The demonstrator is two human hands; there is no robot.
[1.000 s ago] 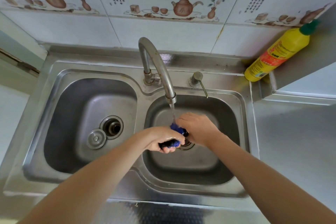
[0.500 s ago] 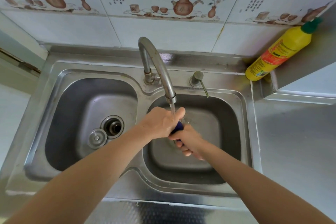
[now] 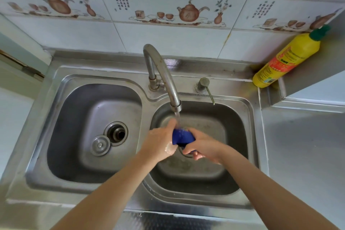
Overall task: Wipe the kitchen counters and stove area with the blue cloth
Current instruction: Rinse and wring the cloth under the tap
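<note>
**Cloth back under the tap**

Since half a second ago, both hands have dropped apart from their stacked grip and more of the cloth (image 3: 182, 137) shows between them. Left hand (image 3: 160, 141) is closed on the cloth's left end, right hand (image 3: 202, 146) closed on its right and lower part — the bunched blue wad sits over the right basin (image 3: 242, 136), directly beneath the stream from the tap (image 3: 164, 73). Suds cling to the left hand. To rinse well, I would turn and squeeze the wad so water reaches its folds, then wring hard — a dripping cloth only smears counters. Beyond, the left basin (image 3: 74, 127) holds a loose plug (image 3: 100, 145); a yellow bottle (image 3: 285, 59) leans in the corner.
</note>
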